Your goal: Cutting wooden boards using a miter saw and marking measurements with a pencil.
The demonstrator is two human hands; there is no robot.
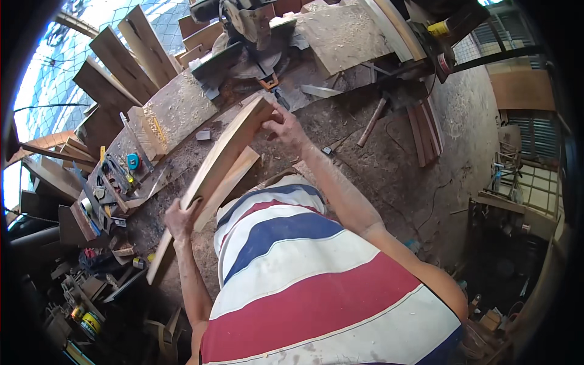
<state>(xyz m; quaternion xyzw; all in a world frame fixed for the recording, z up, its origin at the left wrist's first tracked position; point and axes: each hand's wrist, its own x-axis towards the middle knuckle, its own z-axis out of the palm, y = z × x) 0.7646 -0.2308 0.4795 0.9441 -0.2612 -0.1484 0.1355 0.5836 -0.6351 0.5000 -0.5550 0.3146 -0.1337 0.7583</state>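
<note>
A long wooden plank point(226, 152) slants across the view in front of my body, its far end tipped up toward the saw. My left hand point(181, 219) wraps round the plank near its lower end. At the far end my right hand point(286, 128) grips the plank's edge with bent fingers, some of them hidden behind the wood. Beneath the plank, to its right, lies a shorter pale board point(230, 184), partly covered by it.
A miter saw point(248, 61) stands ahead on the shavings-strewn bench point(185, 100). Several boards point(125, 64) lean at the far left. Hand tools and a blue tape measure point(132, 160) lie left. A hammer point(372, 123) and stacked strips point(424, 134) are right.
</note>
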